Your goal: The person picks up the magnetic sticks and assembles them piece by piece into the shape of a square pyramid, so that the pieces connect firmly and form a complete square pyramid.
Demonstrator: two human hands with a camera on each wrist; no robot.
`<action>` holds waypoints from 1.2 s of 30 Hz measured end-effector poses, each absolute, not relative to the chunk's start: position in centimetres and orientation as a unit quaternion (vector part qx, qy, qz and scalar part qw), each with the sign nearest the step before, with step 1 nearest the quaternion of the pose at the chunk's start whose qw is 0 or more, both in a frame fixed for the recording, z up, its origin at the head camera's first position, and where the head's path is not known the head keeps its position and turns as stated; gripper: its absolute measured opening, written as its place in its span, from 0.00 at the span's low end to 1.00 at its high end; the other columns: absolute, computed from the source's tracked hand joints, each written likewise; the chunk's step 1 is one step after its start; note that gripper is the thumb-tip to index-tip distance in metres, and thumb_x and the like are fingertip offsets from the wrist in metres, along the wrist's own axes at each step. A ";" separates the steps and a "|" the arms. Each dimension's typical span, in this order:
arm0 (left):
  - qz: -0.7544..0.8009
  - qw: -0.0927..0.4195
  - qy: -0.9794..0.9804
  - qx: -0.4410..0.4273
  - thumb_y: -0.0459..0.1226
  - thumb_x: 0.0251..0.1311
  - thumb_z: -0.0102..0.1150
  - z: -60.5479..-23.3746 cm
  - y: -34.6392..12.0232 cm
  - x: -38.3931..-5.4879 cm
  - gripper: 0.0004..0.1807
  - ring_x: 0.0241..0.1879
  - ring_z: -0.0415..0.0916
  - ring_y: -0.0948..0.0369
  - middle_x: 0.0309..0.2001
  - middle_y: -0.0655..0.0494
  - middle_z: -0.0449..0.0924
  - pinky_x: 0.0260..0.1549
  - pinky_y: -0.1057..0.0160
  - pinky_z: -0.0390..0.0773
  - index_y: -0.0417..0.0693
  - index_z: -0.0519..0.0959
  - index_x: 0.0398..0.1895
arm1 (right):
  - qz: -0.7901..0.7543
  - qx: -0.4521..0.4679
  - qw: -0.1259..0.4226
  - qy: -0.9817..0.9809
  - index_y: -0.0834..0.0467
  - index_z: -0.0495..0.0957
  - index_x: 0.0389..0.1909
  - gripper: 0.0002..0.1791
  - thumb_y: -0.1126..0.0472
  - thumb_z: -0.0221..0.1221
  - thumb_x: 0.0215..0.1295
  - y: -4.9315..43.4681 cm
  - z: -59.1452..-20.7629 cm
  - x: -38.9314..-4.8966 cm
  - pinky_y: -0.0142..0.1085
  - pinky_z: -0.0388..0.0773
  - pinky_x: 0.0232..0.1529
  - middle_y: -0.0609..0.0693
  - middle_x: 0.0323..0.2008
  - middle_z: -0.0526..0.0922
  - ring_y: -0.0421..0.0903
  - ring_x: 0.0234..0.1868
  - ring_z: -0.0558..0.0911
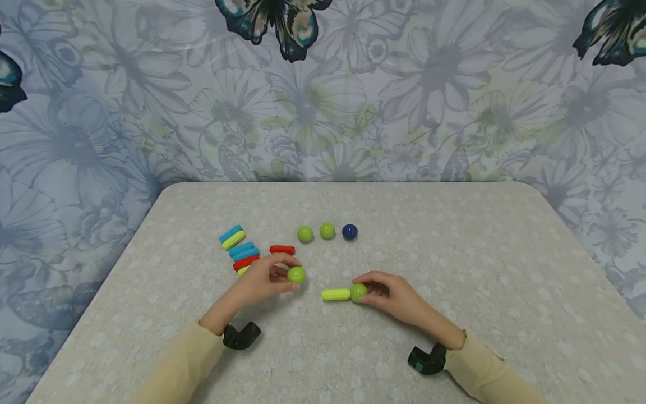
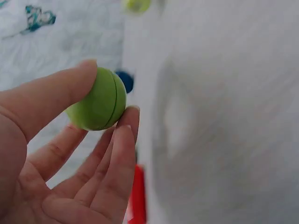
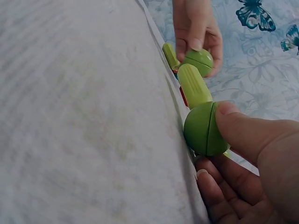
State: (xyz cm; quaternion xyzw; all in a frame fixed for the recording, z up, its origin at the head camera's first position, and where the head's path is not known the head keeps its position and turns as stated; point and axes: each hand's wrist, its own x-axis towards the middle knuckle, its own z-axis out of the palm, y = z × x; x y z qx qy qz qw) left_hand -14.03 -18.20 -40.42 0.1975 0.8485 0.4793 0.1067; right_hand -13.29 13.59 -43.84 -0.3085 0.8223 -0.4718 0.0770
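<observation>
In the head view, my left hand [image 1: 267, 278] pinches a green ball [image 1: 296, 275] between thumb and fingers, left of centre. A seam runs round this ball [image 2: 100, 100] in the left wrist view. To the right, my right hand [image 1: 396, 296] grips another green ball [image 1: 359, 293], whose left side meets the end of a yellow-green rod [image 1: 335, 294]. The rod [image 3: 194, 86] is ribbed and sticks out from the ball [image 3: 205, 128] toward the left hand in the right wrist view. A gap separates the left hand's ball from the rod's free end.
Two green balls [image 1: 305, 234] and a dark blue ball [image 1: 350, 232] line up farther back. A red rod [image 1: 282, 249] lies just behind the left hand. Several blue, red and yellow rods [image 1: 243, 250] cluster at the left, partly covered by that hand. A patterned wall [image 1: 343, 123] borders the table.
</observation>
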 end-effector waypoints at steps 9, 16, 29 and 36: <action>0.476 0.125 0.838 0.234 0.35 0.52 0.69 -41.8 -16.9 -12.0 0.21 0.43 0.74 0.58 0.44 0.57 0.78 0.41 0.59 0.77 0.42 0.78 0.50 | -0.476 -0.300 0.083 0.823 0.55 0.79 0.50 0.17 0.59 0.64 0.60 13.6 -43.7 -13.2 0.34 0.76 0.34 0.41 0.40 0.80 0.41 0.37 0.77; 0.483 0.118 0.838 0.224 0.30 0.53 0.67 -40.3 -15.0 -11.6 0.21 0.42 0.75 0.54 0.44 0.50 0.78 0.39 0.57 0.77 0.35 0.76 0.51 | -0.487 -0.288 0.079 0.821 0.61 0.79 0.49 0.16 0.64 0.63 0.59 13.1 -42.6 -12.8 0.34 0.75 0.33 0.48 0.38 0.80 0.45 0.35 0.76; 0.554 0.105 0.805 0.184 0.32 0.58 0.62 -42.5 -13.8 -14.5 0.20 0.49 0.76 0.56 0.51 0.47 0.77 0.46 0.62 0.75 0.35 0.76 0.54 | -0.489 -0.311 0.131 0.804 0.58 0.76 0.55 0.20 0.61 0.62 0.62 13.9 -42.8 -11.9 0.34 0.78 0.40 0.46 0.42 0.80 0.41 0.39 0.79; 0.572 0.129 0.782 0.210 0.33 0.60 0.61 -43.3 -11.1 -17.2 0.19 0.50 0.75 0.58 0.51 0.50 0.77 0.48 0.63 0.74 0.38 0.77 0.54 | -0.497 -0.364 0.108 0.780 0.61 0.73 0.59 0.23 0.61 0.60 0.63 13.5 -42.9 -11.6 0.36 0.78 0.42 0.51 0.49 0.79 0.43 0.42 0.79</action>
